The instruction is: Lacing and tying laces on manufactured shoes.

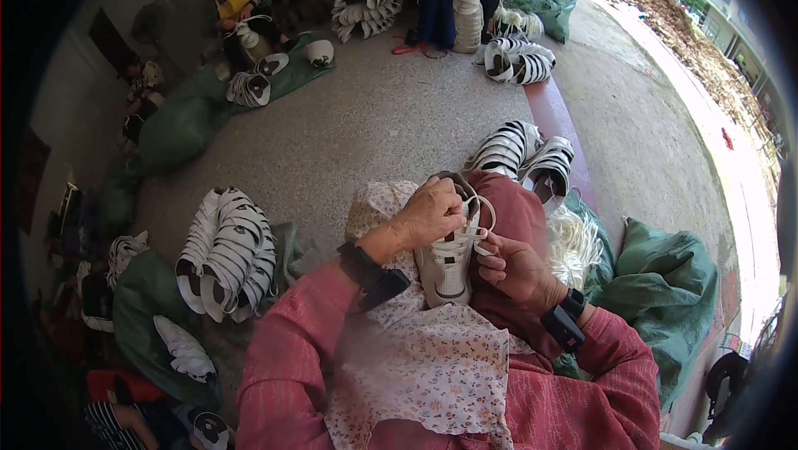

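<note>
A pale cream shoe (445, 273) rests on my lap, toe toward me, its laces partly threaded across the front. My left hand (431, 213) lies over the upper part of the shoe beside its opening, with the fingers curled; what they grip is hidden. Beside the shoe, my right hand (519, 269) pinches a white shoelace (490, 211) between thumb and forefinger. That lace arches in a loop from the upper eyelets. A patterned floral cloth (416, 383) covers my lap beneath the shoe.
Stacked white shoe uppers (226, 252) stand at left, and more shoes (549, 169) lie beyond my knee. At right, a bundle of white laces (573, 246) sits by a green sack (665, 275). Several people work around the floor, including one in a yellow apron (235, 3).
</note>
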Demonstrator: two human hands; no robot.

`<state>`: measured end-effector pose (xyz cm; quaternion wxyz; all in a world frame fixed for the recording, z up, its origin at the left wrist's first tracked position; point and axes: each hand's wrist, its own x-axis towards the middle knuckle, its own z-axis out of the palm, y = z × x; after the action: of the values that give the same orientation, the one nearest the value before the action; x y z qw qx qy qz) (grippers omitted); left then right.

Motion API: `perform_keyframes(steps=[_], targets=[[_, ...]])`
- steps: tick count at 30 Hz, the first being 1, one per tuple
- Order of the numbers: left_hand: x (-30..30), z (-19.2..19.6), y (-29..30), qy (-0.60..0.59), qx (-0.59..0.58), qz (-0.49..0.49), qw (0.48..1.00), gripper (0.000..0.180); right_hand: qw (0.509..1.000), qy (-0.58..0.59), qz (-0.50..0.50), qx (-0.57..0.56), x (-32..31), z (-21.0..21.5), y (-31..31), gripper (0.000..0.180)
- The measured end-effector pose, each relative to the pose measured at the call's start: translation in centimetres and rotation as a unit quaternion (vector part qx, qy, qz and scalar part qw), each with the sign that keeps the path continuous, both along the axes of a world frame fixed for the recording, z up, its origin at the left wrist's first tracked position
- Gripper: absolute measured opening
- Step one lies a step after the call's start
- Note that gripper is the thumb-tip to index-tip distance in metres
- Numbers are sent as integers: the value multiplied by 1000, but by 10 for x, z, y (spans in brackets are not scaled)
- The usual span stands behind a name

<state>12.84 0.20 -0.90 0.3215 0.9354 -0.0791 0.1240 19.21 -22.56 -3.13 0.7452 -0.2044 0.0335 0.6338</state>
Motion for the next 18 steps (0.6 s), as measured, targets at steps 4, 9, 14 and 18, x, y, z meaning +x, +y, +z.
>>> perform_keyframes(steps=[4,9,14,18], targets=[[-3,7,15,80,-113,6,990,18,997,-13,65,-48,12,-5,-1,16],[-32,22,17,-40,-39,79,995,16,942,-268,46,-197,24,17,-8,24],[-71,20,21,-43,-14,30,999,24,834,-488,21,-256,42,38,-16,27],[-83,5,8,-74,-6,56,996,25,862,-456,-9,-222,60,45,-22,26]])
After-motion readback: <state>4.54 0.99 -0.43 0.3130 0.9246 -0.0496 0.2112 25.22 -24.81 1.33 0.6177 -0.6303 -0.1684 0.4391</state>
